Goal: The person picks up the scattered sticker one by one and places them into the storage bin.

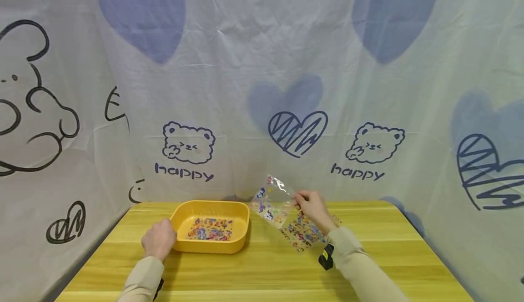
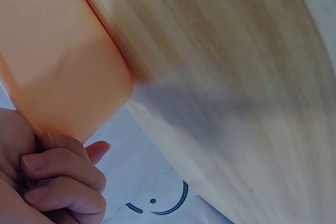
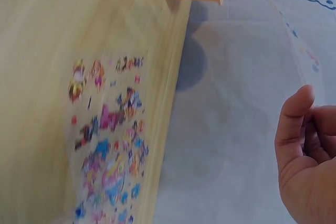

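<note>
Just past two o'clock from the yellow plastic tray [image 1: 209,247], I see a raised clear sticker sheet [image 1: 271,205], its three-o'clock corner pinched in the right hand [image 1: 313,207]. The left hand [image 1: 158,239] grips the tray's rim at nine o'clock, fingers curled. I judge the sheet feather-light, bendy and slick, liable to crease or cling to the loose sticker sheets [image 1: 304,233] at its four o'clock; I'd favour a corner or bare margin.
</note>
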`<control>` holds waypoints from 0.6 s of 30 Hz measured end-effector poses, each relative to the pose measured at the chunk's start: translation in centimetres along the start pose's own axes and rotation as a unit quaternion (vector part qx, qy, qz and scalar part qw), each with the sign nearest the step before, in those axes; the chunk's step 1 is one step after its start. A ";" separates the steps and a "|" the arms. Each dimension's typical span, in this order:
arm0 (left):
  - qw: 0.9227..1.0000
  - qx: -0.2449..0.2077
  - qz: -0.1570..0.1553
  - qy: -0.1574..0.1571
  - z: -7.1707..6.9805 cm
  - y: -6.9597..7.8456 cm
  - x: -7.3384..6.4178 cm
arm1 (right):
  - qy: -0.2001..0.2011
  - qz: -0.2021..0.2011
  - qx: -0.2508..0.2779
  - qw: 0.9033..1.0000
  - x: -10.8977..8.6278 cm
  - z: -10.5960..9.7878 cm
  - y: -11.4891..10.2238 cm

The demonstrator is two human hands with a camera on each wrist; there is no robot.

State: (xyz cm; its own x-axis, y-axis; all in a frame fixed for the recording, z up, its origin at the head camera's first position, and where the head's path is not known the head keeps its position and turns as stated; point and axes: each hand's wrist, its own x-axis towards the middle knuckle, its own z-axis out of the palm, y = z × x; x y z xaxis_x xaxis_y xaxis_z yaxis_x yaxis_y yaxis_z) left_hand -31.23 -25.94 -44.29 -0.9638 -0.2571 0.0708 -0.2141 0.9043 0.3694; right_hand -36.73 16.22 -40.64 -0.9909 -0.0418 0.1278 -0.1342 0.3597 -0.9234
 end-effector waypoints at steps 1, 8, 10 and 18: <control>1.000 0.001 0.000 0.001 0.0 0.0 0.0 | -0.002 0.000 0.002 1.000 0.0 0.3 -0.1; 1.000 0.000 -0.002 0.006 0.0 -0.1 0.0 | -0.020 -0.017 0.012 1.000 0.0 2.6 -0.8; 1.000 0.000 -0.003 0.007 0.0 -0.1 -0.1 | -0.025 -0.028 0.007 0.999 0.0 3.4 -1.0; 1.000 0.003 -0.001 0.007 0.2 0.0 -0.1 | -0.023 -0.054 0.008 0.998 -0.2 6.3 -2.0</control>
State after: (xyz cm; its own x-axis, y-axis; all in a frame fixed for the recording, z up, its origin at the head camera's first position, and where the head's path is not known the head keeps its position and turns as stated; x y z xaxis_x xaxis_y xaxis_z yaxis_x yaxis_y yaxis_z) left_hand -31.13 -25.85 -44.43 -0.9609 -0.2642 0.0831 -0.2175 0.9055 0.3642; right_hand -36.32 9.58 -41.08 -0.9699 -0.1230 0.2101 -0.2398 0.3350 -0.9112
